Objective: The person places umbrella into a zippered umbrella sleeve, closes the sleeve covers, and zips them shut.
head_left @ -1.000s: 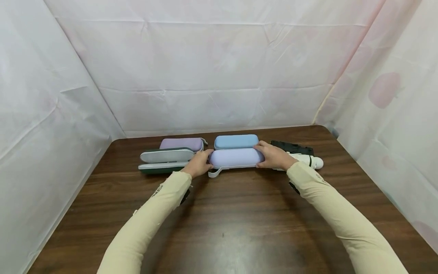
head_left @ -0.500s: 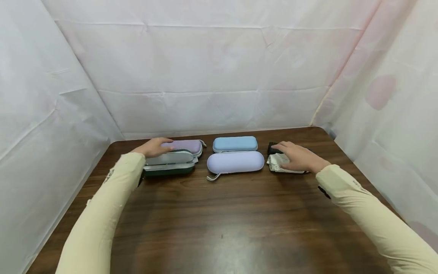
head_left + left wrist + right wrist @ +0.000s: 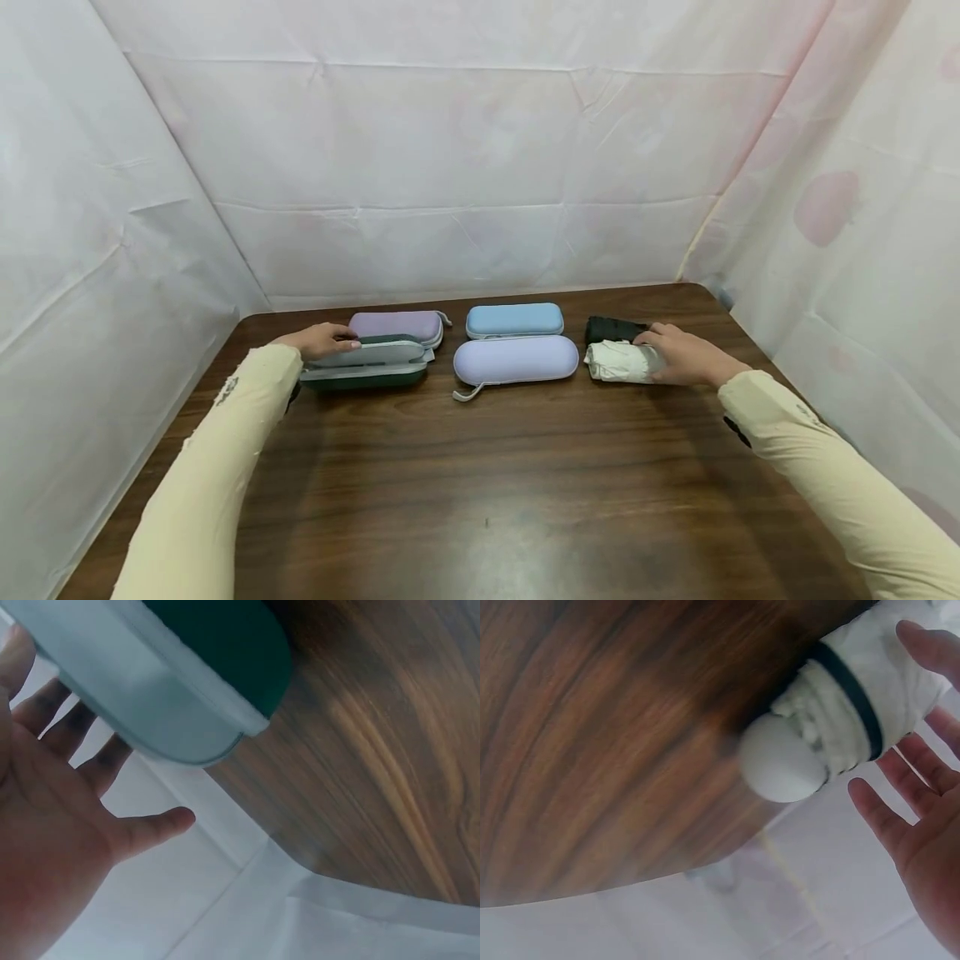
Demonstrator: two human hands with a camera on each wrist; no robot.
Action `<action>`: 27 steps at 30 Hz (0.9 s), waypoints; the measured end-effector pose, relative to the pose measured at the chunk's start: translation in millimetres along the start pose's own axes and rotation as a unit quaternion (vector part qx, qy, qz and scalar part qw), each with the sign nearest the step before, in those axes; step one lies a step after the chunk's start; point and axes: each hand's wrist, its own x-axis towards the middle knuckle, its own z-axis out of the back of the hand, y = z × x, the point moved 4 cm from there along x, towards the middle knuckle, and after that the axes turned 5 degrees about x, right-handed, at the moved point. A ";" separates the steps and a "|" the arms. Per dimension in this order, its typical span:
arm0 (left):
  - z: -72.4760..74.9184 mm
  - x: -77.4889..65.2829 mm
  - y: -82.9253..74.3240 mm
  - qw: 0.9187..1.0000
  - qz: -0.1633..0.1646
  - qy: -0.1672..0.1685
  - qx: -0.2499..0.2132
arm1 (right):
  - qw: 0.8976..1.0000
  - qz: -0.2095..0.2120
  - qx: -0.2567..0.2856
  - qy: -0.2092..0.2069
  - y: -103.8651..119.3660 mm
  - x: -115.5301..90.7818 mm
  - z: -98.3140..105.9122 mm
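On the left, a dark green zip case [image 3: 367, 379] with a grey lining lies with its lid raised. My left hand [image 3: 321, 340] is at the lid's left end; in the left wrist view its fingers [image 3: 105, 761] spread out behind the lid, straight rather than curled. On the right lies a folded white umbrella [image 3: 618, 362] with a dark strap and a rounded white end, seen in the right wrist view. My right hand [image 3: 686, 358] hovers round its right part, thumb on one side and fingers loosely extended on the other.
A lavender zip case [image 3: 517, 358] with a wrist loop lies closed in the middle. Behind it is a light blue case [image 3: 515, 320]. A purple case [image 3: 397, 325] sits behind the green one. A folded black umbrella [image 3: 611, 328] lies behind the white one. White sheets surround the table [image 3: 480, 475].
Both hands have let go of the lavender case, now resting on the table. My left hand has moved left to the green case, my right hand right to the white umbrella.
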 end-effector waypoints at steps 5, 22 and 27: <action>1.0 -4.7 0.2 1.000 -0.015 0.009 -0.016 | 1.000 -0.020 0.020 0.010 -10.4 -3.1 -3.2; -19.3 -12.0 -2.4 0.992 0.025 0.048 -0.114 | 1.000 -0.011 0.024 -0.005 -22.5 -1.4 -10.5; -21.4 -13.0 -2.1 0.991 0.028 0.019 -0.130 | 0.999 0.010 -0.018 -0.035 -23.8 -2.0 -16.8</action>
